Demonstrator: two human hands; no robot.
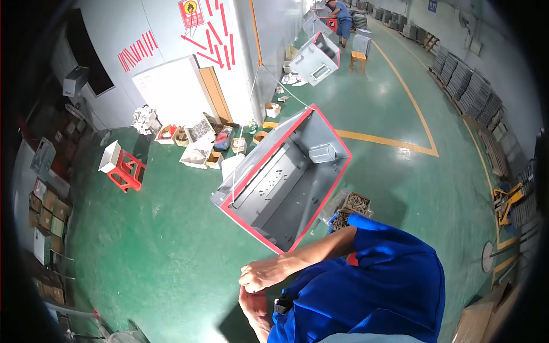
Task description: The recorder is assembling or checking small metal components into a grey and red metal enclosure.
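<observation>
My right hand [262,275] is closed, its fingers curled together just in front of my body. Directly below it in the picture, my left hand [253,302] is closed too, and the two hands touch. Whatever they pinch between them, if anything, is hidden or too small to make out. Beyond my right forearm is a grey metal cabinet [269,208] with a red rim, tilted, its open side toward me. Holes and slots show in its inner wall. Thin pale cords run from its corners up to an orange strap [255,34]. Neither hand touches the cabinet.
Boxes of small metal parts [357,203] stand beside the cabinet, near my right arm. A red stool [126,171] stands at left, open cartons [197,153] along the wall. Farther off are another grey cabinet [316,62], a wooden stool [358,60] and a person [341,22] bending over.
</observation>
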